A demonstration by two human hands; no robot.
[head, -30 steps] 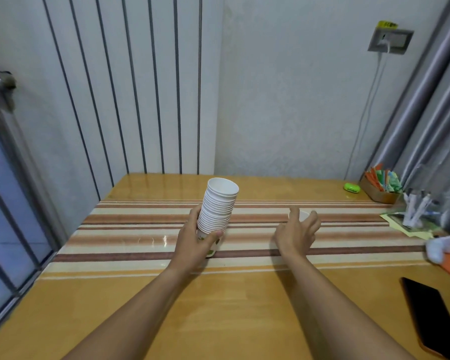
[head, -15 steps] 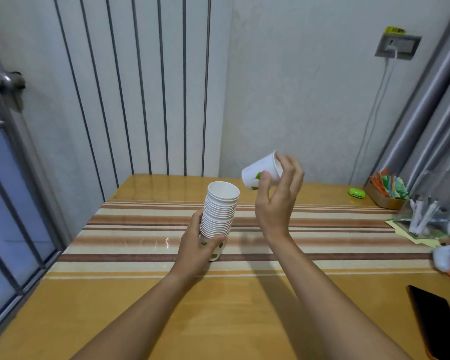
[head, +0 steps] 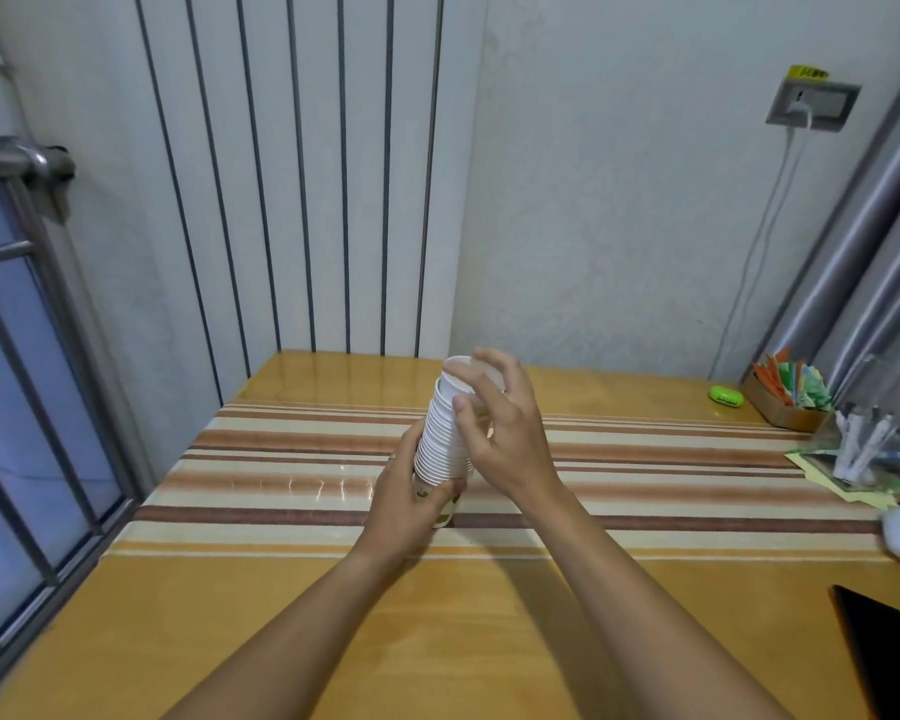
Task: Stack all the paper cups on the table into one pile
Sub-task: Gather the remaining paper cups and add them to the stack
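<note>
- A barred window (head: 17, 407) stands at the left, beside a striped wall (head: 281, 174).
- The wooden table (head: 437, 615) carries a striped mat (head: 281, 459).
- The left hand (head: 411, 501) clasps the base of the cup stack (head: 440, 439), mid-mat.
- The right hand (head: 500, 433) pinches the top cup (head: 458, 379), seated in the stack.
- A cardboard box (head: 780, 402) and a phone (head: 884, 652) lie at the right.

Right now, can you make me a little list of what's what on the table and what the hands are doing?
cup pile: one tall stack of white paper cups, standing on the striped cloth
top cup: white cup sitting in the top of the pile
left hand: wrapped around the bottom of the pile
right hand: fingers around the top cup
loose cups: none seen
other things: green case, box of packets, black phone
</note>
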